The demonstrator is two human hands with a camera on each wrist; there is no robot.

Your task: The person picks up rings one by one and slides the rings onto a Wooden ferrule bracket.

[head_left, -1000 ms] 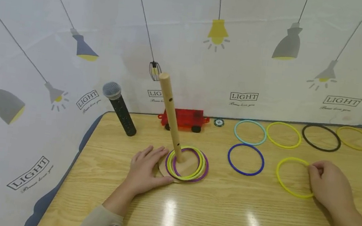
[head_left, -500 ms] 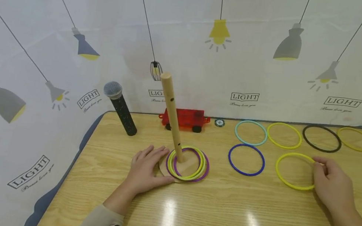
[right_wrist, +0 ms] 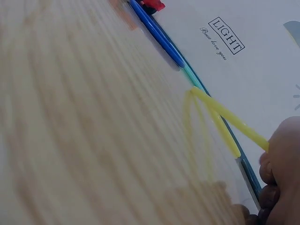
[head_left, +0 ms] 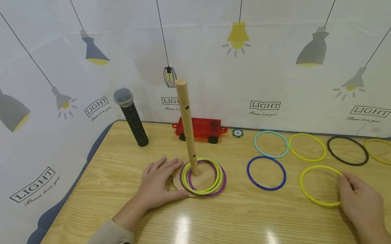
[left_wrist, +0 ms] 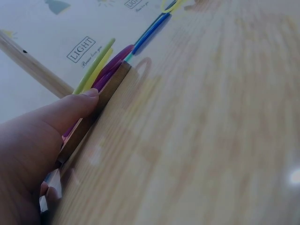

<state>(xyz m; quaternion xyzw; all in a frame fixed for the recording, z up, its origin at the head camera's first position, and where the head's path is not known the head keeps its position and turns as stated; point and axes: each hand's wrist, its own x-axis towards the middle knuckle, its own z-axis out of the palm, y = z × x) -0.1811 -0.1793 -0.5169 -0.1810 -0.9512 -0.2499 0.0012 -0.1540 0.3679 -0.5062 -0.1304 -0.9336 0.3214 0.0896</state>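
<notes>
My left hand [head_left: 157, 182] holds the round wooden base [head_left: 176, 180] of a ring toss stand, thumb on its near edge and fingers spread along the left side. From the base rises a wooden post [head_left: 188, 129], leaning in the head view. Purple and yellow-green rings lie stacked around its foot. Over at the right, my right hand [head_left: 362, 201] pinches a yellow ring [right_wrist: 229, 118] by its right side. In the right wrist view this ring slants, its held side up and its far side low at the table. The pinching fingertips are partly hidden.
Toward the back right lie a light blue ring [head_left: 269, 156], a blue ring [head_left: 266, 189], a yellow ring [head_left: 308, 160], a black ring [head_left: 350, 163] and a gold ring [head_left: 386, 162]. A microphone [head_left: 132, 119], a red toy wagon [head_left: 205, 128] and a round chip [head_left: 237, 133] stand behind the post.
The right hand has raised the yellow ring's held side and shifted it slightly away from me. The left hand keeps its place on the base.
</notes>
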